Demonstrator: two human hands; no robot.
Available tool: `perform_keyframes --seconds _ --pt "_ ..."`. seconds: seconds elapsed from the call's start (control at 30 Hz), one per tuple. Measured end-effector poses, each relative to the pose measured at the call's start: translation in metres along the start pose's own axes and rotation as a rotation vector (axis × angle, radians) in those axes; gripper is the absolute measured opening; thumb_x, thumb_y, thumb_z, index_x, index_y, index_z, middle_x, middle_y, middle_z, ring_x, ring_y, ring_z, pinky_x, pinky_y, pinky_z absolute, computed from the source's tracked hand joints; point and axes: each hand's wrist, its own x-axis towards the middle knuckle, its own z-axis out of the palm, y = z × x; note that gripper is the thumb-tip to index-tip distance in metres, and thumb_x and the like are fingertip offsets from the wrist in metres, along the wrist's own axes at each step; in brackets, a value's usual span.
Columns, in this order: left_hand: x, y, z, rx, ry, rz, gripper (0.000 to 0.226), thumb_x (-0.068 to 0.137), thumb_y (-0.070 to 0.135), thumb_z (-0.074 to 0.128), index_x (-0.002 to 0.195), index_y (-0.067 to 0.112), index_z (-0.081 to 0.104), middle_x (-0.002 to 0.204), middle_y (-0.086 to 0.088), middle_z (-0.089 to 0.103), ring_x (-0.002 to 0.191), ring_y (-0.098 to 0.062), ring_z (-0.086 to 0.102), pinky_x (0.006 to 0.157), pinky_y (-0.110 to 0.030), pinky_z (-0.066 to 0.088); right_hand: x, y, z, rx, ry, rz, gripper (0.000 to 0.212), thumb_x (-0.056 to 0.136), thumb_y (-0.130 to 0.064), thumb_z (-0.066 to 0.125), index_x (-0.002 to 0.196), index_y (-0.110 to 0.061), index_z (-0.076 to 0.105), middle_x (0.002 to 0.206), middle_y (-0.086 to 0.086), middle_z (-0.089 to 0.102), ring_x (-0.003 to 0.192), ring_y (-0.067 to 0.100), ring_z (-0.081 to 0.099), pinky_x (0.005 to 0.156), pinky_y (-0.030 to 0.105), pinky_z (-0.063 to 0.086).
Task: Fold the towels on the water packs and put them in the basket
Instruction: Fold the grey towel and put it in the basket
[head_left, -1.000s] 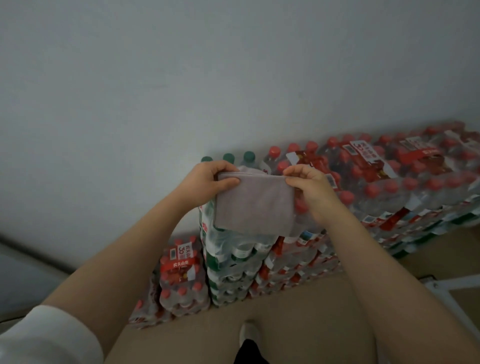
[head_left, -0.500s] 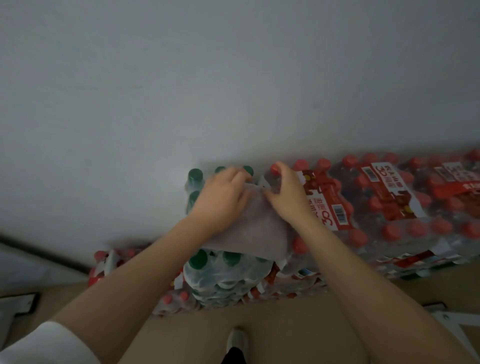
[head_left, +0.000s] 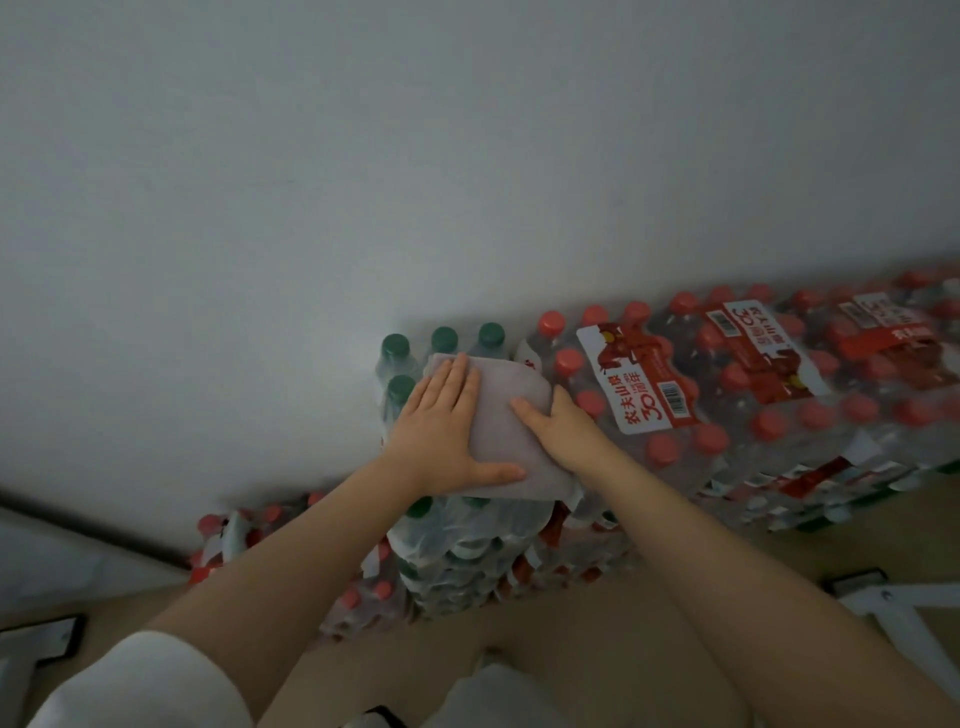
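Observation:
A small grey towel (head_left: 506, 415), folded to a rectangle, lies on top of a stack of green-capped water packs (head_left: 467, 540) against the wall. My left hand (head_left: 441, 431) rests flat on the towel's left half, fingers spread. My right hand (head_left: 563, 426) lies on its right edge with the thumb on the cloth and the fingers over the side. No basket is in view.
Red-capped water packs (head_left: 727, 395) with red-and-white labels run along the wall to the right. Lower red-capped packs (head_left: 234, 535) sit at the left. A white frame (head_left: 893, 603) stands on the floor at right, a metal piece (head_left: 41, 639) at left.
The towel, held up between both hands a second ago, has come down onto the green-capped pack. Both hands have gone from pinching its top edge to lying flat on it.

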Motion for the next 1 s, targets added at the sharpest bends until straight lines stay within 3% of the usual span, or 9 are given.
perform_keyframes --seconds 0.1,0.2,0.33,0.47,0.6,0.73,0.9,0.97,1.0 --pt "-0.011 -0.004 -0.001 -0.029 -0.018 -0.006 0.133 0.057 0.087 0.044 0.144 0.009 -0.020 0.153 -0.010 -0.026 0.142 -0.021 -0.022 0.115 -0.036 -0.009 -0.010 -0.005 -0.001 0.057 0.051 0.048 0.056 0.085 -0.042 0.060 0.127 -0.005 0.051 0.124 0.012 0.060 0.110 0.029 0.057 0.094 0.042 0.047" --pt "-0.021 -0.009 -0.001 -0.095 -0.038 -0.017 0.133 0.060 0.080 0.055 0.144 0.009 -0.020 0.152 -0.012 -0.026 0.143 -0.023 -0.019 0.116 -0.037 -0.005 -0.020 -0.015 -0.003 0.336 0.108 0.206 0.056 0.077 -0.027 0.073 0.124 -0.005 0.052 0.119 0.013 0.061 0.105 0.031 0.059 0.092 0.048 0.049" --pt "-0.034 -0.025 -0.009 -0.265 -0.065 0.033 0.107 0.078 0.069 0.043 0.146 0.009 -0.012 0.156 -0.009 -0.014 0.145 -0.022 -0.006 0.119 -0.037 0.001 -0.046 -0.036 -0.010 0.808 0.095 0.371 0.051 0.073 -0.017 0.076 0.118 -0.005 0.056 0.105 0.013 0.065 0.092 0.030 0.063 0.071 0.042 0.054" --pt "-0.051 -0.036 -0.022 -0.464 -0.078 0.132 0.072 0.093 0.049 0.036 0.148 0.011 0.008 0.156 -0.007 0.014 0.143 -0.022 0.014 0.118 -0.039 0.015 -0.091 -0.031 -0.001 1.084 0.094 0.240 0.045 0.067 -0.015 0.071 0.110 -0.010 0.061 0.099 0.008 0.069 0.091 0.026 0.064 0.070 0.040 0.053" --pt "-0.075 -0.027 -0.032 -0.644 -0.066 0.219 0.062 0.096 0.038 0.038 0.147 0.014 0.013 0.154 -0.002 0.023 0.141 -0.019 0.022 0.112 -0.029 0.019 -0.144 -0.020 0.022 1.074 0.138 0.064 0.032 0.070 -0.009 0.065 0.102 -0.014 0.063 0.092 0.001 0.072 0.082 0.019 0.069 0.072 0.038 0.059" --pt "-0.089 -0.001 -0.037 -0.451 -0.039 0.499 0.069 0.091 0.038 0.050 0.146 0.014 0.017 0.153 -0.006 0.023 0.141 -0.019 0.021 0.112 -0.029 0.017 -0.199 0.001 0.047 0.871 0.192 0.070 0.049 0.078 0.002 0.065 0.121 -0.018 0.055 0.117 0.004 0.065 0.107 0.023 0.062 0.089 0.043 0.054" --pt "-0.117 0.057 -0.020 -0.315 -0.298 0.788 0.077 0.085 0.042 0.058 0.146 0.017 0.018 0.155 -0.001 0.018 0.144 -0.016 0.011 0.114 -0.031 0.015 -0.267 0.029 0.061 0.658 0.172 0.188 0.060 0.084 0.000 0.061 0.133 -0.028 0.038 0.124 0.002 0.057 0.112 0.022 0.057 0.091 0.041 0.051" --pt "-0.123 0.076 -0.006 -0.306 -0.472 0.817 0.076 0.083 0.044 0.061 0.145 0.019 0.024 0.150 0.001 0.030 0.138 -0.013 0.026 0.108 -0.025 0.028 -0.294 0.037 0.063 0.663 0.135 0.233 0.054 0.087 0.000 0.056 0.134 -0.024 0.041 0.121 0.003 0.059 0.108 0.021 0.060 0.089 0.037 0.053" --pt "-0.127 0.084 0.001 -0.315 -0.555 0.826 0.070 0.083 0.044 0.061 0.141 0.021 0.030 0.142 0.003 0.040 0.130 -0.012 0.037 0.098 -0.021 0.036 -0.306 0.043 0.063 0.695 0.126 0.249 0.051 0.089 0.000 0.054 0.134 -0.021 0.043 0.119 0.004 0.060 0.105 0.022 0.061 0.087 0.036 0.054"
